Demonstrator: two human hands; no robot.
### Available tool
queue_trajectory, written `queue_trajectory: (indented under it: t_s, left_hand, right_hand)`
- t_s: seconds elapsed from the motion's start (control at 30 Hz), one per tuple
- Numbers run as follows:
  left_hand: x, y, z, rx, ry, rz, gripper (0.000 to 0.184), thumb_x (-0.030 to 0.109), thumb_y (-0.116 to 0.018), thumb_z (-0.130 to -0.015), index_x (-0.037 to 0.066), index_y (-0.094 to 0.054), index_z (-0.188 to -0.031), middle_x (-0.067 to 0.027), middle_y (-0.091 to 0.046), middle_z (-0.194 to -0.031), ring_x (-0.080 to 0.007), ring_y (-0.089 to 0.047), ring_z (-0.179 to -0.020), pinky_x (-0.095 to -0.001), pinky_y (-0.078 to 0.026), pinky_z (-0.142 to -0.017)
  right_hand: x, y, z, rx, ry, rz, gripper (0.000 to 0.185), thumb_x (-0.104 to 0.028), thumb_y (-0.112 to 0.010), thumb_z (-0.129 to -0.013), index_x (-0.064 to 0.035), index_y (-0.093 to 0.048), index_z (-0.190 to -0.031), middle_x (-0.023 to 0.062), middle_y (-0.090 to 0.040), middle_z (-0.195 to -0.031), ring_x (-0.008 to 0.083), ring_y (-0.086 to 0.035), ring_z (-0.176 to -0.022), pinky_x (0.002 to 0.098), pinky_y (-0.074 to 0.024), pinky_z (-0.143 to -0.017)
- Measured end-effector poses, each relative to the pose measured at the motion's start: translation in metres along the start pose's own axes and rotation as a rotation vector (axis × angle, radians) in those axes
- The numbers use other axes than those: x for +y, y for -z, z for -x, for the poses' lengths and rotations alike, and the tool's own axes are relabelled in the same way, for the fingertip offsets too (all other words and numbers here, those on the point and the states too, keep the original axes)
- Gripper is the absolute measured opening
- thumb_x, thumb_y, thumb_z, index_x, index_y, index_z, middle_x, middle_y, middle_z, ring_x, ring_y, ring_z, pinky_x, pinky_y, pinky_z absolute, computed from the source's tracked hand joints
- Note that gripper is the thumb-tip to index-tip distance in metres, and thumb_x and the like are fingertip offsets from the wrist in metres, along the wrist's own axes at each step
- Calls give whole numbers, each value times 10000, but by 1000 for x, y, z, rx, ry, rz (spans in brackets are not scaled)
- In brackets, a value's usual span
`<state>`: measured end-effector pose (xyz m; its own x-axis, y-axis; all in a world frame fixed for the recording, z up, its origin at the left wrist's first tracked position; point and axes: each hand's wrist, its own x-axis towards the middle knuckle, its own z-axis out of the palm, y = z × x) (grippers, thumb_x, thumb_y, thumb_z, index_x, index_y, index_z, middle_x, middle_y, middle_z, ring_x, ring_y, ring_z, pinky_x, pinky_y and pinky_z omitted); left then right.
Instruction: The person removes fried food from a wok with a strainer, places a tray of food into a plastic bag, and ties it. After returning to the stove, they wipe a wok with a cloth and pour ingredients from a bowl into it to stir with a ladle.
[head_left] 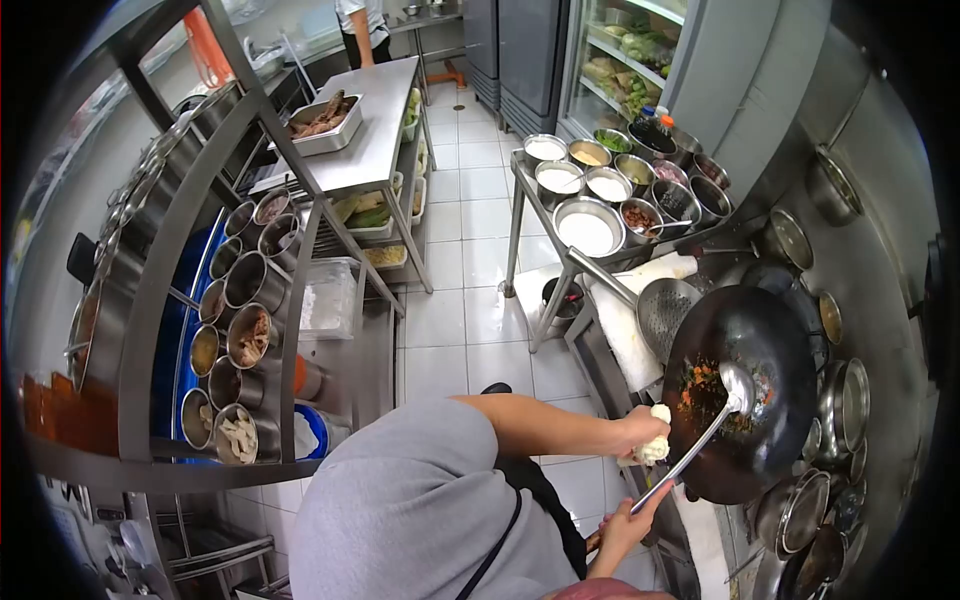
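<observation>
A dark wok (740, 470) holds a small amount of chopped orange and green food (697, 388). My left hand (643, 432) is closed round a bunched white cloth (655, 448) at the wok's near edge. Whether a wok handle lies under the cloth is hidden. My right hand (628, 525) grips the long handle of a metal ladle (690, 455). The ladle's bowl is down inside the wok, among the food. A perforated strainer (665, 310) lies right beside the wok's far left side.
Metal bowls of white powders, sauces and chopped ingredients crowd a side table (517, 185). Pans and bowls (850, 405) line the wall side. On the left, a metal rack (215, 468) holds several ingredient pots. Another person (362, 30) stands behind a steel table (385, 90).
</observation>
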<state>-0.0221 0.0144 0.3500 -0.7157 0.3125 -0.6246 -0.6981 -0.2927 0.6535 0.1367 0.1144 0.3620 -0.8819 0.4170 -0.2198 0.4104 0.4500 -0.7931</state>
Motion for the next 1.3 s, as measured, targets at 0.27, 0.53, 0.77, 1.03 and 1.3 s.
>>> queue_trajectory:
  t_s: [0.27, 0.53, 0.77, 1.03, 1.3]
  left_hand:
    - [4, 4, 10, -71, -48, -32, 131, 141, -630, -782, 25, -626, -842, -107, -631, -719, -236, -635, -562, -407, -460, -384]
    - [7, 16, 4, -126, 0, 52, 211, 116, -660, -785, 32, -620, -974, -129, -661, -839, -254, -674, -701, -459, -554, -539]
    - [9, 32, 4, -233, 84, -123, 248, 291, -678, -820, 111, -623, -980, -67, -674, -849, -248, -693, -748, -487, -584, -677]
    - [20, 31, 15, -273, 114, -85, 239, 202, -663, -833, 56, -594, -1010, -96, -661, -892, -250, -665, -778, -471, -580, -653]
    - [17, 28, 17, -196, 72, -134, 181, 187, -618, -847, 48, -579, -956, -97, -637, -844, -240, -642, -713, -425, -575, -587]
  right_hand:
    - [26, 2, -11, 50, 179, 69, 848, 20, -539, -821, -273, -216, -1548, 138, -544, -700, 224, -529, -492, 382, -452, -515]
    - [-4, -15, -9, 37, 170, -94, 824, 21, -543, -817, -239, -252, -1543, 106, -640, -900, 150, -508, -500, 320, -451, -475]
    - [-19, -4, 7, 198, 183, 151, 762, -112, -623, -789, -161, -351, -1499, 180, -542, -634, 290, -549, -559, 380, -460, -580]
    - [-25, -7, 8, 122, 141, 307, 785, -70, -573, -832, -63, -207, -1526, 288, -626, -923, 436, -635, -830, 494, -480, -774]
    - [-23, -16, 7, 142, 143, 304, 770, -61, -548, -875, -67, -155, -1536, 296, -626, -912, 453, -629, -825, 493, -490, -757]
